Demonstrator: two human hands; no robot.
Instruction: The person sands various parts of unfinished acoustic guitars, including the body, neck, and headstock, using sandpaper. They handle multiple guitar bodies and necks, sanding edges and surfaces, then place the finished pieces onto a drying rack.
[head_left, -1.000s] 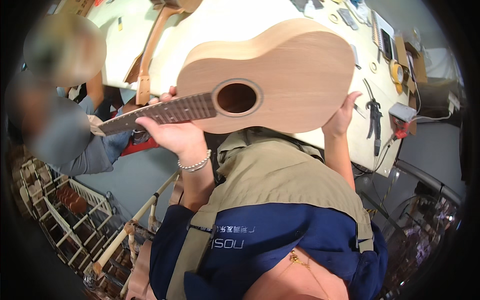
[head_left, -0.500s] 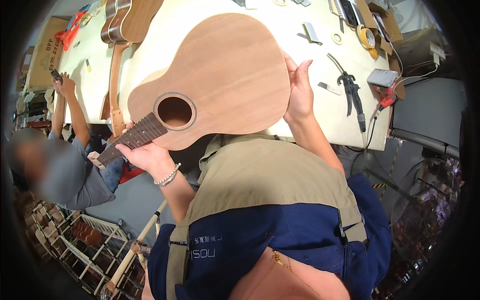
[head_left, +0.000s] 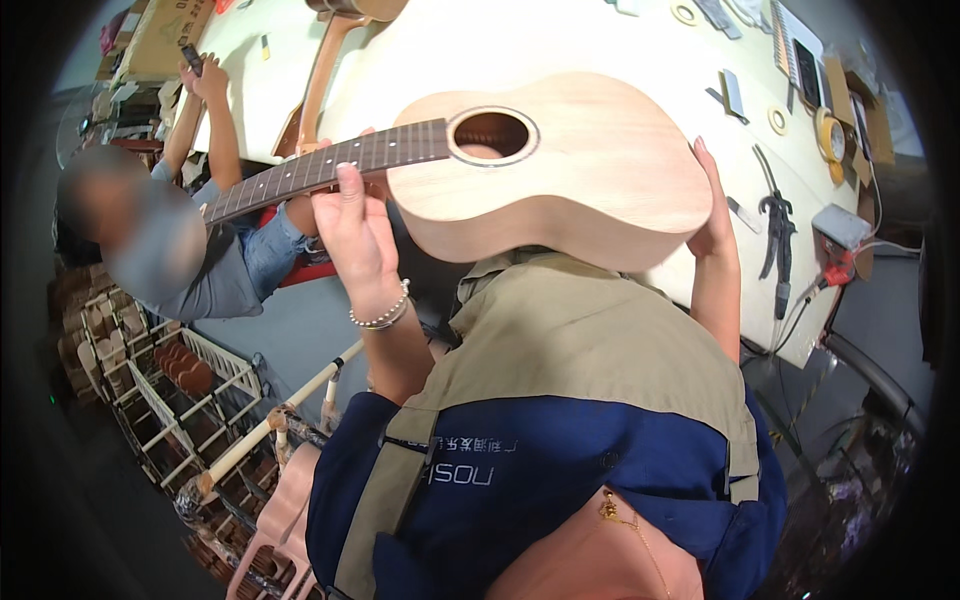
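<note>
An unfinished acoustic guitar [head_left: 600, 140] of pale bare wood lies across in front of me, its neck pointing left. My left hand [head_left: 360, 240] wraps round the neck near the body, thumb on the fretboard [head_left: 320, 170] and fingers behind. Against the rounded bottom end of the body rests my right hand [head_left: 712, 215], gripping the edge with its fingers partly hidden behind. The top with its ringed sound hole [head_left: 492, 136] faces up, and the curved near side shows above my tan apron [head_left: 590, 330]. No strings are visible.
A white worktable [head_left: 640, 50] bears a black air gun [head_left: 775, 225], rolls of tape [head_left: 830, 135] and a notebook [head_left: 785, 45]. Another guitar's neck [head_left: 325, 75] lies at the back left. To the left sits a co-worker [head_left: 215, 270] holding a dark object; a rack [head_left: 200, 375] stands below.
The guitar has turned and tilted in my hands: its neck has swung up toward level, and its near side now shows. The whole view has shifted, with table things appearing farther right.
</note>
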